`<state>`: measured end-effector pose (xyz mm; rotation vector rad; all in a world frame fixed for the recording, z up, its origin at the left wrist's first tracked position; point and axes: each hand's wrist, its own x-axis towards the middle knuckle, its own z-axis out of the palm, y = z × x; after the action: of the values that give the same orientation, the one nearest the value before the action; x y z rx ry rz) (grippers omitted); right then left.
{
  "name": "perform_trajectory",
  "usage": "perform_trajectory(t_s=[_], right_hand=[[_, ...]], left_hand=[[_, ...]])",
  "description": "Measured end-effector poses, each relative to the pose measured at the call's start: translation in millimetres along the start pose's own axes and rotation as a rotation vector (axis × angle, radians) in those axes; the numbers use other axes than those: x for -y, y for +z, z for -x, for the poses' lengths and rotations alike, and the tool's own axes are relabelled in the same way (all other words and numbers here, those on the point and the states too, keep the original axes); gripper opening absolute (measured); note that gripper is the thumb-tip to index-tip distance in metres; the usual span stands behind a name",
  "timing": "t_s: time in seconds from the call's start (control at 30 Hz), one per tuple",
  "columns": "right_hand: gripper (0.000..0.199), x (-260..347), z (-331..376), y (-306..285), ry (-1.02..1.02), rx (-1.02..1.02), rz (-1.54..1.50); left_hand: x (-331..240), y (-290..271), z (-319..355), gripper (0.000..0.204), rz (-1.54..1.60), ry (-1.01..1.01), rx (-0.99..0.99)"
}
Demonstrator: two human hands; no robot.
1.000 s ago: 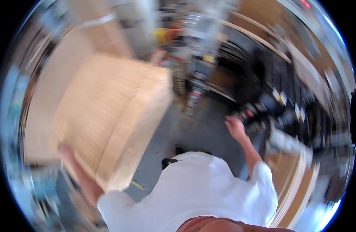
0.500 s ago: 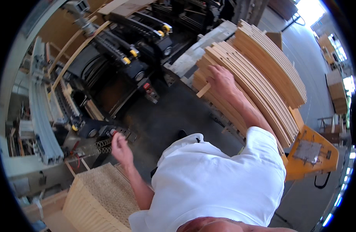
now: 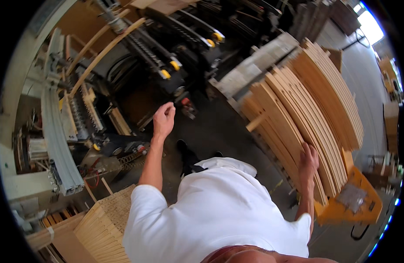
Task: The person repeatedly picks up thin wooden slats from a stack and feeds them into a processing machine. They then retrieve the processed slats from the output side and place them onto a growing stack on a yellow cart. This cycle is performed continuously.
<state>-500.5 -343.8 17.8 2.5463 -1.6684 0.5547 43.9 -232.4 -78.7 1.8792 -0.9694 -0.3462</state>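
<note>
At the right stands a stack of curved wooden slats (image 3: 313, 118), layered side by side. My right hand (image 3: 308, 161) is on the near part of this stack, its fingers curled over the edge of the nearest curved wooden slat (image 3: 278, 120). That slat lies a little apart from the rest of its row. My left hand (image 3: 163, 121) is raised in the air over the dark floor, fingers curled in loosely. I see nothing in it, and it touches nothing.
A machine with dark rails and yellow rollers (image 3: 170, 69) stands ahead on the left, two curved wooden strips (image 3: 106, 55) by it. Lower left is another stack of curved wooden pieces (image 3: 107, 215). An orange pallet jack (image 3: 364, 206) sits at the right. A short wooden stick (image 3: 256, 122) juts from the stack.
My right hand has slid toward me along the stack and now grips the nearest slat. My left hand has risen forward and right, away from the lower-left stack. The view has shifted.
</note>
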Motion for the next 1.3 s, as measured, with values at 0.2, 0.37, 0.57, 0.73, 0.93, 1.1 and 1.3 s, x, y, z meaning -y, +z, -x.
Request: perform_trajectory(t_s=[0.2, 0.37, 0.57, 0.73, 0.93, 1.1, 1.3], right_hand=[[0.043, 93.1, -35.5, -29.1, -0.034, -0.004, -0.043], [0.043, 196.2, -74.6, -24.1, -0.080, -0.012, -0.152], [0.038, 307.6, -135.4, 0.5, -0.186, 0.053, -0.249], [0.037, 378.4, -210.5, 39.4, -0.428, 0.087, -0.321], [0.037, 492.3, -314.0, 121.6, -0.778, 0.152, -0.523], [0.031, 623.1, -372.8, 194.7, -1.048, 0.234, -0.609], [0.033, 758.8, -391.2, 282.6, -1.303, 0.296, -0.673]], left_hand=[[80.9, -119.9, -169.9, 0.027, -0.408, 0.218, -0.308], [119.8, -222.5, -311.4, 0.055, -0.902, -0.089, -0.234], [172.4, -270.9, -386.5, 0.075, -1.046, -0.291, -0.127], [183.4, -268.6, -367.4, 0.044, -0.935, -0.076, -0.068], [92.2, -200.0, -225.4, 0.037, -0.540, -0.061, 0.140], [55.8, -157.6, -110.3, 0.038, -0.274, -0.113, 0.300], [23.3, -150.8, -63.8, 0.032, -0.272, -0.247, 0.422]])
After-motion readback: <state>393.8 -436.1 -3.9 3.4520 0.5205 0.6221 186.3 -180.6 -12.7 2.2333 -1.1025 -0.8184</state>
